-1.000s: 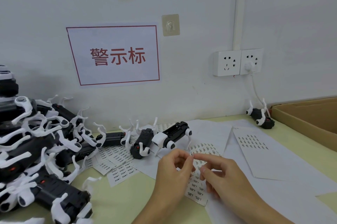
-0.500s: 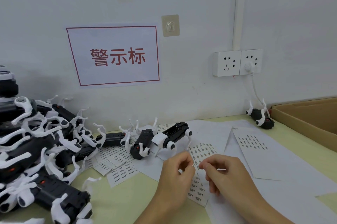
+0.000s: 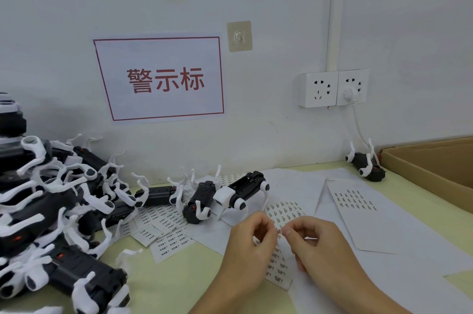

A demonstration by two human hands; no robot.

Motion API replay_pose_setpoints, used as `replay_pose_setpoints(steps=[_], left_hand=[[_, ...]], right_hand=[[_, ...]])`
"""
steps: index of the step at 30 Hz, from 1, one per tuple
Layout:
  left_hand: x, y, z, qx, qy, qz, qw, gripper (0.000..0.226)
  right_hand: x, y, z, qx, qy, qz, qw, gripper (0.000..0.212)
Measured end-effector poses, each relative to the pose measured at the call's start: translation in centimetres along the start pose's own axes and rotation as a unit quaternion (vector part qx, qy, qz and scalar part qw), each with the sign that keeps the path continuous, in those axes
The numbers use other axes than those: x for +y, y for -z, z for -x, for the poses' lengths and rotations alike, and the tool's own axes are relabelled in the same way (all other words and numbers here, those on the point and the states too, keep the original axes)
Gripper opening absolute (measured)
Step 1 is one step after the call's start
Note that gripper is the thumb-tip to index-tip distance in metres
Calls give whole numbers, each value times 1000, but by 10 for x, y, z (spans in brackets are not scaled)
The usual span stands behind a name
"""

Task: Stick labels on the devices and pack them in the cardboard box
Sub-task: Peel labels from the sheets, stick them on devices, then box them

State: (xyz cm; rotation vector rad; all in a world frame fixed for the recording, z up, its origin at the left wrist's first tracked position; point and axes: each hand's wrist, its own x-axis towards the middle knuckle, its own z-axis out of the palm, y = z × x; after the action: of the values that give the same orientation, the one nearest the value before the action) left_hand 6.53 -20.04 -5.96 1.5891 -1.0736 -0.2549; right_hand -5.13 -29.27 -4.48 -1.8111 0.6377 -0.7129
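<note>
**Both hands pinch at a label sheet**

Where the two hands meet low in the middle of the view, a sheet of small printed labels (image 3: 279, 257) lies flat on the bench (image 3: 163, 278) directly under them. The left hand (image 3: 249, 249) has its fingers curled, thumb and forefinger closed together at the sheet's upper part; the right hand (image 3: 313, 244) mirrors it, fingertips nearly touching those of the left. Whether a single label is between the fingertips is too small to tell.

Just beyond the left hand's knuckles stands a device with a white front and black body (image 3: 242, 192), upright on its white legs. Beside it, further left of the hands, a black device (image 3: 198, 202) lies on its back with legs up, and another black one (image 3: 156, 194) lies past that. More cut label sheets (image 3: 163, 226) are scattered to the left of the left hand, partly under these devices. Far left of both hands rises a heap of black-and-white devices (image 3: 51, 211).

Right of the right hand, large white papers (image 3: 378, 231) cover the bench, one carrying a block of labels (image 3: 355, 199). Well beyond the right hand, a single black device (image 3: 366, 165) lies against the wall just beside the cardboard box (image 3: 430, 167), whose open corner shows at the right edge. On the wall hang a red-bordered sign (image 3: 161, 78) and a double socket (image 3: 332, 88).
</note>
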Motion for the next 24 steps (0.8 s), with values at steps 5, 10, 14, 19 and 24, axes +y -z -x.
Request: replay_pose_setpoints(steps=[5, 10, 14, 19, 24], left_hand=[[2, 0, -2, 16, 9, 9, 1000, 24], [3, 0, -1, 17, 14, -1, 1000, 25], [3, 0, -1, 21, 22, 0, 1000, 26], [4, 0, 0, 23, 30, 3, 999, 28], [3, 0, -1, 13, 21, -4, 1000, 27]], right_hand=[[3, -1, -1, 13, 1, 4, 1000, 17], [4, -2, -1, 20, -10, -5, 1000, 16], [5, -4, -1, 32, -10, 1, 999, 14], [5, -4, 0, 34, -15, 6, 999, 13], [4, -3, 0, 26, -23, -1, 999, 14]])
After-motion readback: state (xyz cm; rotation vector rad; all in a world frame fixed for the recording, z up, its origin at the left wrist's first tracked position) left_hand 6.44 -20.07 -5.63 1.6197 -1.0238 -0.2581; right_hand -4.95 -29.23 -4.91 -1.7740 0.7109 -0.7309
